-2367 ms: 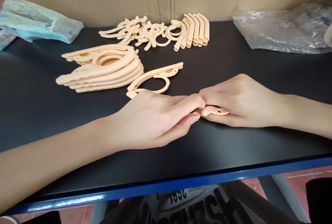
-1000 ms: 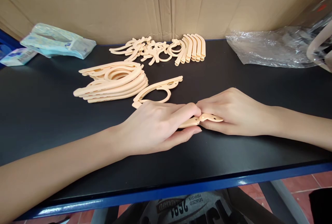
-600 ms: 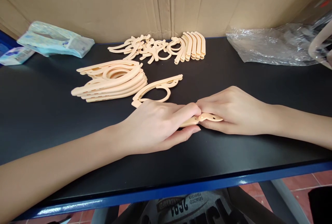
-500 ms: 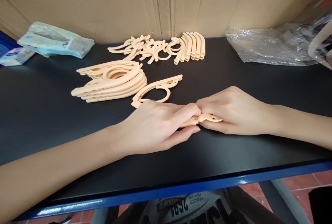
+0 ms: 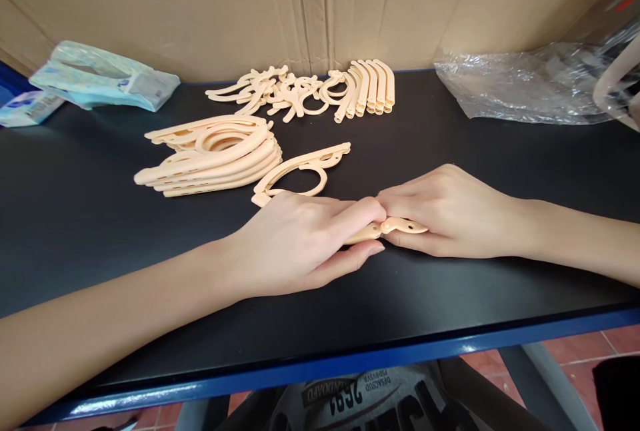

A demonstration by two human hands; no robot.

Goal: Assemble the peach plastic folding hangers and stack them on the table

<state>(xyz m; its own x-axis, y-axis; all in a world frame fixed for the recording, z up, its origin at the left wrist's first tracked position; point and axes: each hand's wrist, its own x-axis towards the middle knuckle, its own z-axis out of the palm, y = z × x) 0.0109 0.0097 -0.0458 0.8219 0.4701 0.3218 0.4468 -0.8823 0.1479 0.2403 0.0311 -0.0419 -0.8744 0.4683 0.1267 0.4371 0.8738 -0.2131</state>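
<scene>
Blue edging runs along the near side of the black tabletop, above grey printed clothing. Over the tabletop, the left hand is closed on a cream hanger arm, and the right hand on a small curved hanger piece with a dark hole. The two parts meet end to end between the hands; fingers cover most of both, so whether they are joined cannot be told. Just beyond, the left hand hides the near end of a folded hanger. To its left lies a stack of folded hangers. Farther back sit a tangle of loose hanger parts and, to its right, a row of hanger arms. A light-blue packet lies at far left, a clear plastic bag at far right, and cardboard stands behind.
</scene>
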